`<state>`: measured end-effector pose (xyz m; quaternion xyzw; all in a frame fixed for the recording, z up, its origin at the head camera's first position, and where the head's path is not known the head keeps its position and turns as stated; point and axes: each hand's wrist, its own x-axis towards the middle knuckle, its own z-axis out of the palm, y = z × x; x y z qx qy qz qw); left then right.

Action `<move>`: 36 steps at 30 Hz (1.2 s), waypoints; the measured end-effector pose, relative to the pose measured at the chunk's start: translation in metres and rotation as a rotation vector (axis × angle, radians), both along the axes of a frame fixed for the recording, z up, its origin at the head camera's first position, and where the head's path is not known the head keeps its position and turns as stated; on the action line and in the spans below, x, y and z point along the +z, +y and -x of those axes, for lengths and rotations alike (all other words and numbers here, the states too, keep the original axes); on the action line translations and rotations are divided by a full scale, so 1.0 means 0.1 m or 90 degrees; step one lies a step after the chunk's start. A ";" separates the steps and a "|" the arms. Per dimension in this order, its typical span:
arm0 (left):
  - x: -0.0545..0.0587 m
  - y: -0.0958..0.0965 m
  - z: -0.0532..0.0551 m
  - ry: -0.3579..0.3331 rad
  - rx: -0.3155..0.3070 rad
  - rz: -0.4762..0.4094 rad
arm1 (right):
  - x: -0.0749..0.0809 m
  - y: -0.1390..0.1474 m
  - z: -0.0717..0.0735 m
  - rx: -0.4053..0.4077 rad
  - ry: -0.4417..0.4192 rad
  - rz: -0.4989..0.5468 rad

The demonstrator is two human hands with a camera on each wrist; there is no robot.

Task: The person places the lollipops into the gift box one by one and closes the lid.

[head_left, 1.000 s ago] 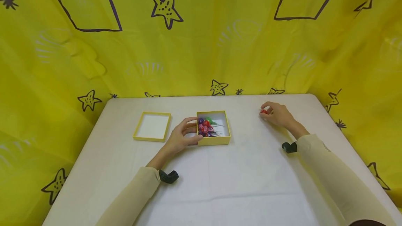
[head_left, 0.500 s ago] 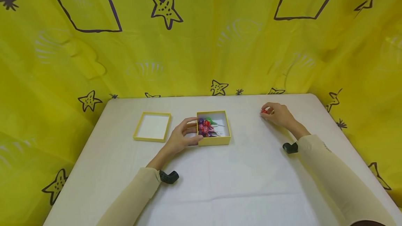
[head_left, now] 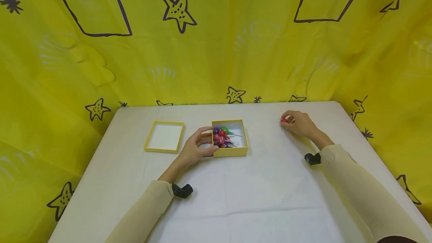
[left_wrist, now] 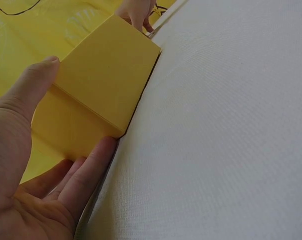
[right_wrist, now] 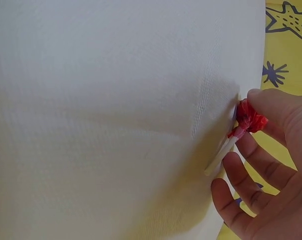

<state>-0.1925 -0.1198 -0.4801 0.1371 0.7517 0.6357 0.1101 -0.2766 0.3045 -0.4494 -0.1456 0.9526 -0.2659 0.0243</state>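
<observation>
In the head view my left hand holds the left side of an open yellow box, thumb at its near corner and fingers toward the far one. Several wrapped lollipops, purple, red, pink and green, lie inside with their sticks pointing right. The left wrist view shows the box's plain yellow outer walls between thumb and fingers. Off to the right, my right hand pinches a red-wrapped lollipop by its head, right at the tabletop. Its white stick angles away from the fingertips.
A yellow-rimmed box lid lies inside-up to the left of the box. The white-covered table runs back to a yellow curtain with starfish drawings. Dark wrist mounts are worn at both cuffs.
</observation>
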 end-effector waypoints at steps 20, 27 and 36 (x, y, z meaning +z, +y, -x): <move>0.03 0.01 -0.02 -0.004 -0.003 0.001 | 0.27 -0.02 0.08 0.102 -0.007 -0.041; 0.01 0.01 -0.01 -0.010 0.000 -0.002 | 0.55 -0.09 0.07 0.144 -0.010 -0.050; 0.02 0.02 -0.02 -0.021 0.002 -0.014 | 0.83 -0.29 0.01 0.164 -0.009 -0.012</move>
